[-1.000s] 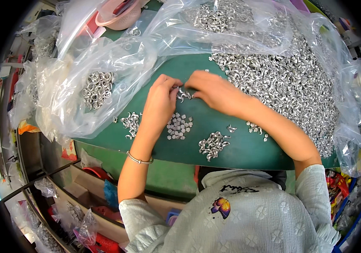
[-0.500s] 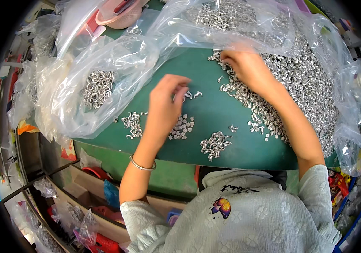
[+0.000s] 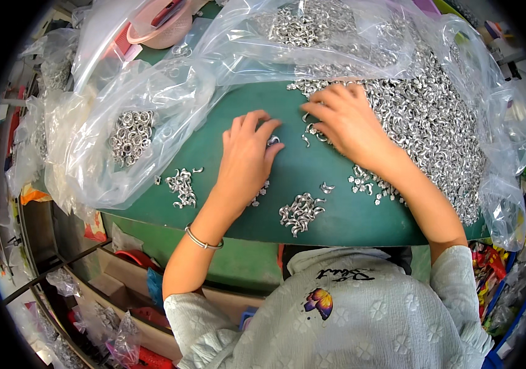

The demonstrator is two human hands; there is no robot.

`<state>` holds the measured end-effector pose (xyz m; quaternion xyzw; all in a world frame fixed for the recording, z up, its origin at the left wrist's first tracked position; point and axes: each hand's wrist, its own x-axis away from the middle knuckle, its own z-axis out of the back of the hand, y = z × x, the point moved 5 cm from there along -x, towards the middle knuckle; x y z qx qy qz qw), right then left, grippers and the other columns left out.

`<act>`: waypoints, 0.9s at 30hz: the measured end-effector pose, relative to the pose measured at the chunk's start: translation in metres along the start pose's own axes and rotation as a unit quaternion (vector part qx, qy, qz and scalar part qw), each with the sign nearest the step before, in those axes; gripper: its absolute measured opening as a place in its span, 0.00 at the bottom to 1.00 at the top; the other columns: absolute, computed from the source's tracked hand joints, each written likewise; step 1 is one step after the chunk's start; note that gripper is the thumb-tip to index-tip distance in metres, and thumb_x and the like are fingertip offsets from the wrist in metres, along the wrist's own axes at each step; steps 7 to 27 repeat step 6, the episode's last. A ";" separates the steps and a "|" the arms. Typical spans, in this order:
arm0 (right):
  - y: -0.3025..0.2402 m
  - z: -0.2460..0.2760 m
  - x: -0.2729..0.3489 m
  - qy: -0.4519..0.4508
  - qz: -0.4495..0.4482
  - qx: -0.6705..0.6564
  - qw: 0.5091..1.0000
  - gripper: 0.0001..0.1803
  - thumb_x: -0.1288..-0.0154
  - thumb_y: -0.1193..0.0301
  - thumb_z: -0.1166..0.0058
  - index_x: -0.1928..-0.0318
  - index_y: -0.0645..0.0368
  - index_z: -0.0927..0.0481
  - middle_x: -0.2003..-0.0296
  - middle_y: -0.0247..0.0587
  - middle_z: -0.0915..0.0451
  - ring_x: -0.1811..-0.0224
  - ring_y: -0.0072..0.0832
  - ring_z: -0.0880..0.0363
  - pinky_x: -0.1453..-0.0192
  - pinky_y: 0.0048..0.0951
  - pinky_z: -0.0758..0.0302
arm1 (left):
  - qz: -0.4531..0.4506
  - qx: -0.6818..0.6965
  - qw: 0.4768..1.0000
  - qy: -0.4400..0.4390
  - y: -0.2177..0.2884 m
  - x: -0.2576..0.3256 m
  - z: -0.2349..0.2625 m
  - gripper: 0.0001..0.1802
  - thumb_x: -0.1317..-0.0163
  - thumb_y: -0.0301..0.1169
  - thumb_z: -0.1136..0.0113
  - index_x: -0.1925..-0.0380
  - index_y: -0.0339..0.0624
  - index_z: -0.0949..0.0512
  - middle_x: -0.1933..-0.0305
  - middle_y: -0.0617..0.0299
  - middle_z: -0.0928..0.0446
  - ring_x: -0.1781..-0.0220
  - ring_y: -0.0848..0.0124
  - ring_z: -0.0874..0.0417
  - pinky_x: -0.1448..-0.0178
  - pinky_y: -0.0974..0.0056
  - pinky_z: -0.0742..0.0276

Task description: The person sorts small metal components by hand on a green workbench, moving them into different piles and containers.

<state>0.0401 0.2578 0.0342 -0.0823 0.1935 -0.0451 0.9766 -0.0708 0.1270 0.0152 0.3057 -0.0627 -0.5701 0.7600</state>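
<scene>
A big heap of small silver metal rings (image 3: 435, 117) lies on clear plastic sheet over a green table (image 3: 337, 215). My right hand (image 3: 343, 120) rests palm down at the heap's left edge, fingers spread over a few loose rings. My left hand (image 3: 247, 154) lies flat on the green surface beside it, fingertips touching a single ring (image 3: 273, 140). In front of my hands sit small sorted piles of rings (image 3: 300, 212), a second pile (image 3: 182, 184) at the left and a third half hidden under my left wrist. A thin bangle (image 3: 201, 240) circles that wrist.
A clear bag with rings (image 3: 129, 135) lies at the left. A pink bowl (image 3: 161, 27) stands at the back left. More plastic bags hang off the left rim, and shelves with clutter (image 3: 109, 307) sit below the table. Colourful packets (image 3: 490, 277) crowd the right edge.
My right hand went out from beside the left hand to the heap and now drags back leftward. My left hand shifted slightly up and stays flat on the table.
</scene>
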 end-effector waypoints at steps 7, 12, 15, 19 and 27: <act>0.000 -0.036 -0.017 -0.112 -0.011 -0.004 0.994 0.07 0.47 0.76 0.43 0.65 0.56 0.18 0.64 0.39 0.22 0.52 0.34 0.28 0.47 0.38 0.37 | 0.002 -0.065 0.998 0.008 -0.022 0.008 -0.004 0.17 0.44 0.24 0.37 0.52 0.43 0.21 0.46 0.57 0.28 0.45 0.58 0.28 0.44 0.54 0.36; 0.000 -0.036 -0.017 -0.112 -0.011 -0.004 0.994 0.07 0.47 0.76 0.43 0.65 0.56 0.18 0.64 0.39 0.22 0.52 0.34 0.28 0.47 0.38 0.37 | 0.002 -0.065 0.998 0.008 -0.022 0.008 -0.004 0.17 0.44 0.24 0.37 0.52 0.43 0.21 0.46 0.57 0.28 0.45 0.58 0.28 0.44 0.54 0.36; 0.000 -0.036 -0.017 -0.112 -0.011 -0.004 0.994 0.07 0.47 0.76 0.43 0.65 0.56 0.18 0.64 0.39 0.22 0.52 0.34 0.28 0.47 0.38 0.37 | 0.002 -0.065 0.998 0.008 -0.022 0.008 -0.004 0.17 0.44 0.24 0.37 0.52 0.43 0.21 0.46 0.57 0.28 0.45 0.58 0.28 0.44 0.54 0.36; 0.000 -0.036 -0.017 -0.112 -0.011 -0.004 0.994 0.07 0.47 0.76 0.43 0.65 0.56 0.18 0.64 0.39 0.22 0.52 0.34 0.28 0.47 0.38 0.37 | 0.002 -0.065 0.998 0.008 -0.022 0.008 -0.004 0.17 0.44 0.24 0.37 0.52 0.43 0.21 0.46 0.57 0.28 0.45 0.58 0.28 0.44 0.54 0.36; 0.000 -0.036 -0.017 -0.112 -0.011 -0.004 0.994 0.07 0.47 0.76 0.43 0.65 0.56 0.18 0.64 0.39 0.22 0.52 0.34 0.28 0.47 0.38 0.37 | 0.002 -0.065 0.998 0.008 -0.022 0.008 -0.004 0.17 0.44 0.24 0.37 0.52 0.43 0.21 0.46 0.57 0.28 0.45 0.58 0.28 0.44 0.54 0.36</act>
